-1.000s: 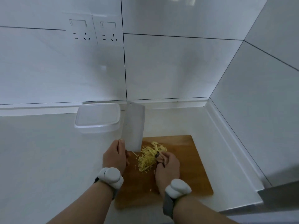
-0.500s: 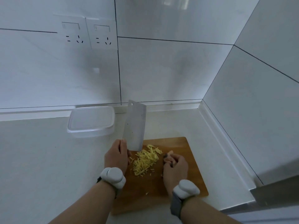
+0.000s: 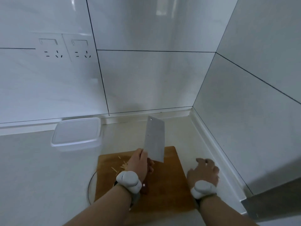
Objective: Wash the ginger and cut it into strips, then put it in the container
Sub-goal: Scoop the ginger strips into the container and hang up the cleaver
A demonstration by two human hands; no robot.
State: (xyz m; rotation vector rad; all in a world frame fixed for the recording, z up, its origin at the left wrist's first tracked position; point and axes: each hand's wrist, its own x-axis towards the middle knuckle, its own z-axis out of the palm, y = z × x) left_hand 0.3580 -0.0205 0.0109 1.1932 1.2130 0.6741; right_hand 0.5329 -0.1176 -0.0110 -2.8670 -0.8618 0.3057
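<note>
My left hand (image 3: pixel 138 162) grips the cleaver (image 3: pixel 154 141), blade up; right hand (image 3: pixel 203 170) rests loose, holding nothing. Ginger strips (image 3: pixel 121 166) peek out just left of my left hand, container (image 3: pixel 76 133) beyond. Best bet: scoop gently with the flat blade so nothing scatters.
</note>
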